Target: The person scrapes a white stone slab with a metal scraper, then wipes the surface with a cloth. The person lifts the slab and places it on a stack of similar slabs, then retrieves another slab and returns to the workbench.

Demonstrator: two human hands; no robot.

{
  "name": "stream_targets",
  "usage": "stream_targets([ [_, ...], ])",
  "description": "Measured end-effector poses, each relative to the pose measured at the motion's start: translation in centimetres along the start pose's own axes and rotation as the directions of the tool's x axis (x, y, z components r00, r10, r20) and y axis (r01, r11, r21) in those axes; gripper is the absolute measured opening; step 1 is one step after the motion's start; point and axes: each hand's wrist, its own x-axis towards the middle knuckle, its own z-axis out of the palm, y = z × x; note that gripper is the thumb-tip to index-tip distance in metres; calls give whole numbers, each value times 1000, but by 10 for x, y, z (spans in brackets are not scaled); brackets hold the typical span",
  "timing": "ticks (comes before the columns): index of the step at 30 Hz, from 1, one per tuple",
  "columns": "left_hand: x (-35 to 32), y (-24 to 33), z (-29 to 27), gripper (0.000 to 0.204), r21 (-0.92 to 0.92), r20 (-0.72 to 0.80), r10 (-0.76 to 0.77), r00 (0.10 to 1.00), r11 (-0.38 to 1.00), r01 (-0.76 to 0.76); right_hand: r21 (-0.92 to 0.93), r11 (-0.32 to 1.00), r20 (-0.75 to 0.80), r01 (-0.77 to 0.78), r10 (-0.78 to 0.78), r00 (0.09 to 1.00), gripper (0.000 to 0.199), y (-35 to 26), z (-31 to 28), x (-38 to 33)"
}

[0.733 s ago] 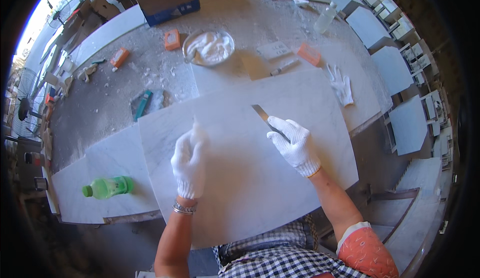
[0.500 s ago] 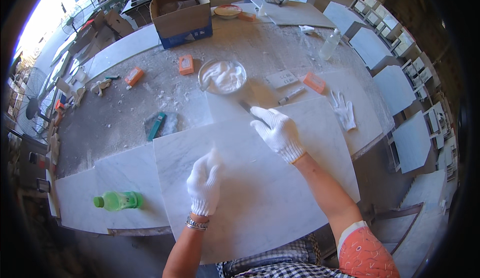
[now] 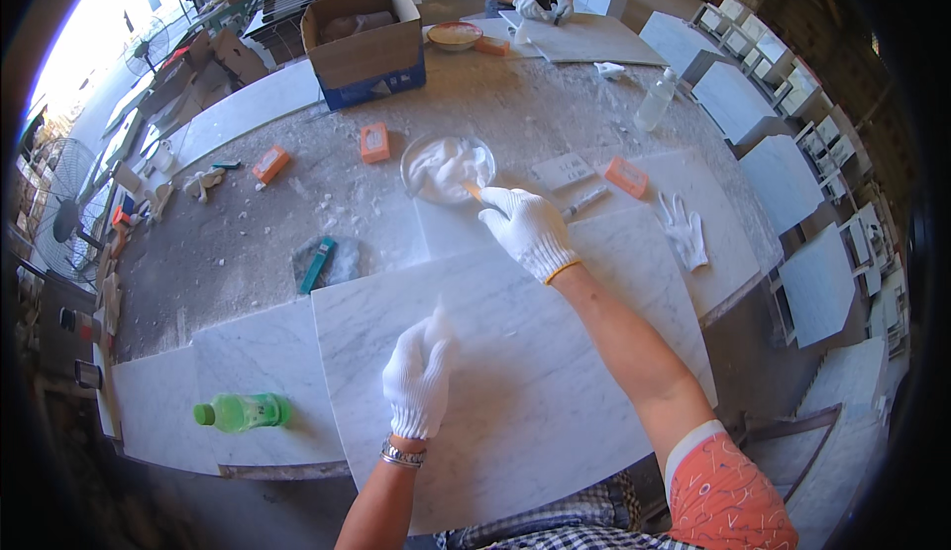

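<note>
Both my hands wear white knit gloves. My right hand (image 3: 528, 233) grips a putty knife (image 3: 474, 192), whose narrow end reaches the near right rim of a bowl (image 3: 404, 175) full of white paste (image 3: 446, 167). Most of the knife is hidden by my glove. My left hand (image 3: 418, 377) is closed over the left part of a pale veined marble slab (image 3: 575, 342). A whitish, blurred bit shows at its fingertips, too indistinct to name. The slab lies in front of me on the dusty worktable (image 3: 267, 243).
A green bottle (image 3: 243, 412) lies at left. A teal-handled tool (image 3: 316, 264) rests beyond the slab. Orange boxes (image 3: 373, 143), a spare glove (image 3: 684, 230), a marker (image 3: 584, 202), a clear bottle (image 3: 655, 101) and a carton (image 3: 367, 45) stand around. Across the table, a co-worker's gloved hands (image 3: 543, 7) handle another slab.
My right hand has moved forward and left with the putty knife, from over the slab to the bowl's rim. My left hand stays closed over the slab. The view has shifted slightly.
</note>
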Motion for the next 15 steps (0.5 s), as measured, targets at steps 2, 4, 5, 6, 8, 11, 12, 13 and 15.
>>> stream_targets([
  [2, 0, 2, 0, 31, -5, 2, 12, 1000, 1000, -12, -4, 1000, -7, 5, -5, 1000, 29, -1, 0, -1],
  [4, 1, 3, 0, 31, -10, -6, 40, 999, 999, -40, -20, 999, 20, -30, 30, 999, 29, -1, -3, -5],
  [5, 1, 3, 1, 31, 1, -12, 49, 999, 999, -49, -9, 1000, -3, -5, 5, 1000, 29, -2, -5, -9],
  [6, 2, 3, 1, 31, 3, -23, 57, 998, 998, -57, -10, 1000, -7, -4, 3, 1000, 30, -2, -9, -14],
  [8, 2, 3, 2, 30, 9, -35, 71, 997, 997, -70, -4, 1000, -34, 13, -14, 999, 31, -2, -18, -29],
  [11, 2, 1, 2, 28, 32, -39, 86, 996, 996, -85, 12, 997, -103, 78, -77, 992, 30, -1, -37, -65],
  [12, 2, 1, 3, 27, 42, -41, 103, 994, 994, -101, 23, 998, -75, 58, -56, 996, 30, -2, -44, -81],
  [13, 2, 0, 3, 26, 24, -50, 152, 987, 988, -151, 41, 997, -70, 69, -66, 995, 30, -2, -52, -98],
  [15, 2, 0, 3, 28, 19, -50, 88, 995, 996, -87, 56, 992, -84, 111, -106, 991, 31, -4, -68, -133],
])
